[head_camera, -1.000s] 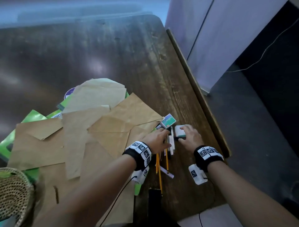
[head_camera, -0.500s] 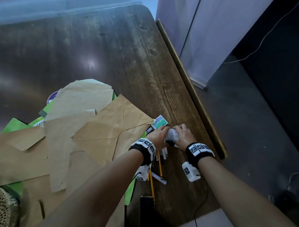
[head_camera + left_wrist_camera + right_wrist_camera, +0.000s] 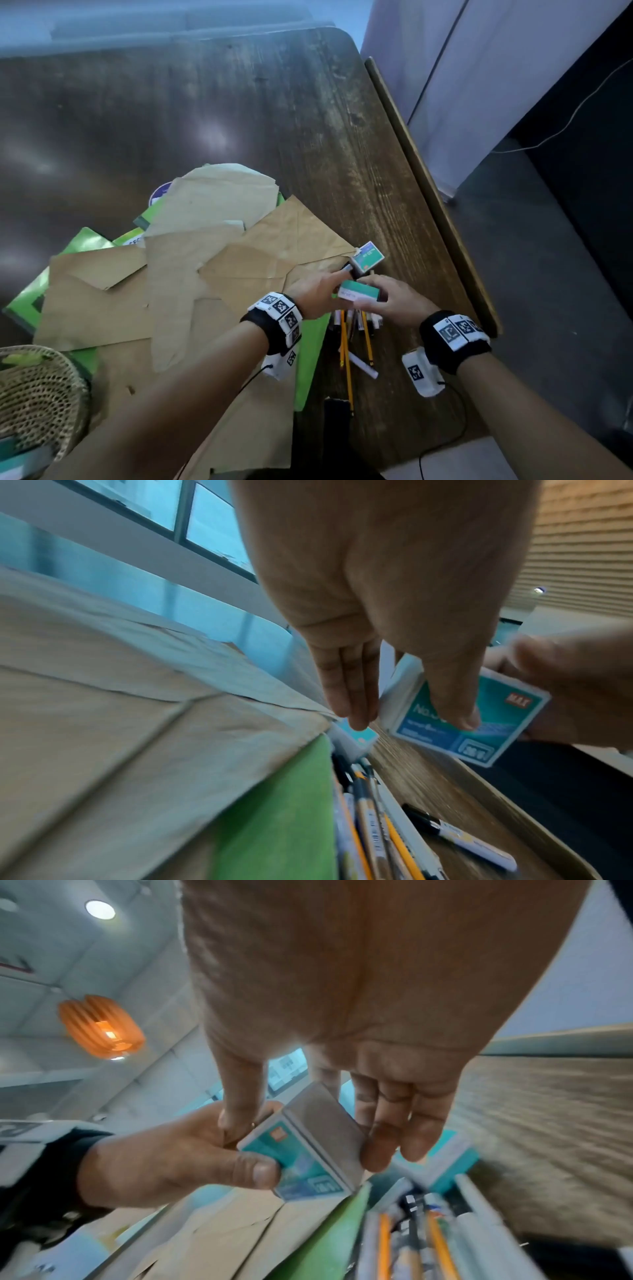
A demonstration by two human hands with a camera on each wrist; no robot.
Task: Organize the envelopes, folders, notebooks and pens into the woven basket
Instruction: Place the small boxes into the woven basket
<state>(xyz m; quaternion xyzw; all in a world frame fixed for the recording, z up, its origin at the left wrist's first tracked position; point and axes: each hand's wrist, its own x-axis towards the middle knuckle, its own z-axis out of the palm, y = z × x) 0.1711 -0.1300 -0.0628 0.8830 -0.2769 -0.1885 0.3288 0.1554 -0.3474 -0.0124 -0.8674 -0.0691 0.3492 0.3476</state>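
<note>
Staple box (image 3: 359, 294) had come off the table (image 3: 308, 120) since a second ago; left hand (image 3: 317, 295) and right hand (image 3: 394, 301) both pinched it above pens (image 3: 346, 346). Woven basket (image 3: 37, 387) well apart, near-left; envelopes (image 3: 212, 267) unsorted.

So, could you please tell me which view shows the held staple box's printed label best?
The left wrist view: the staple box faces the camera with its label legible. The right wrist view shows it at an angle, partly covered by fingers; the head view shows only its edge, small between both hands.
</note>
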